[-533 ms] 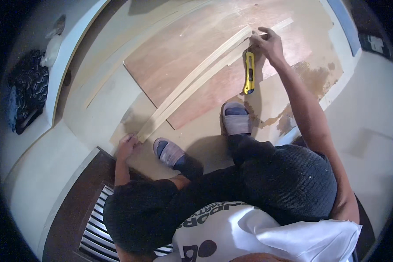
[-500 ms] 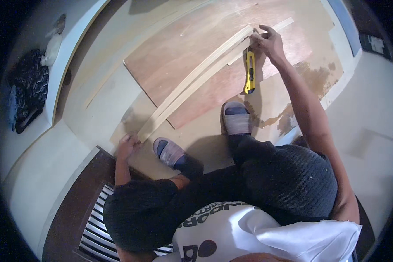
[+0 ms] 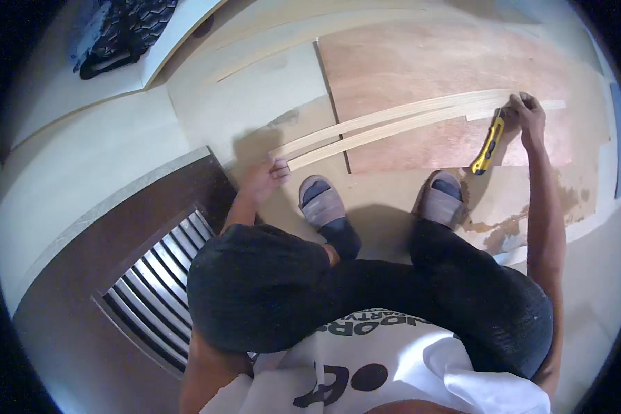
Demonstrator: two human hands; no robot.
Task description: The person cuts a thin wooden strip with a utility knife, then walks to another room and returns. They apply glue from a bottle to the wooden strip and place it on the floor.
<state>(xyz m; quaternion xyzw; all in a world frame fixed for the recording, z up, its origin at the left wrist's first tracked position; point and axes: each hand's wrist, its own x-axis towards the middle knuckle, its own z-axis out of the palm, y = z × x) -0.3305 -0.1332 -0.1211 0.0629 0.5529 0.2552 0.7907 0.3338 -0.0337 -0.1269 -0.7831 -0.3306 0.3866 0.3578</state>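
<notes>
Two long, thin pale wooden strips point(image 3: 393, 125) run between my hands, slightly bowed and a little apart in the middle. My left hand point(image 3: 263, 179) is closed at their left ends, just off the board. At the other end my right hand point(image 3: 529, 119) pinches the strips between thumb and fingers. A shorter pale strip point(image 3: 481, 116) shows by the right hand, and a light piece extends past it. Beside that hand a yellow utility knife point(image 3: 488, 146) lies across the near edge of the reddish plywood board point(image 3: 407, 65), its front end close to my fingers.
My sandalled feet point(image 3: 322, 203) stand at the board's near side. To the left is a dark wooden piece with metal slats point(image 3: 160, 269). A black textured object point(image 3: 134, 31) sits on a pale ledge at the upper left. Brown stains point(image 3: 510, 228) mark the floor at right.
The view has turned, so the board and strips lie more level and farther right. Both hands keep their hold on the strips; the knife remains beside my right hand.
</notes>
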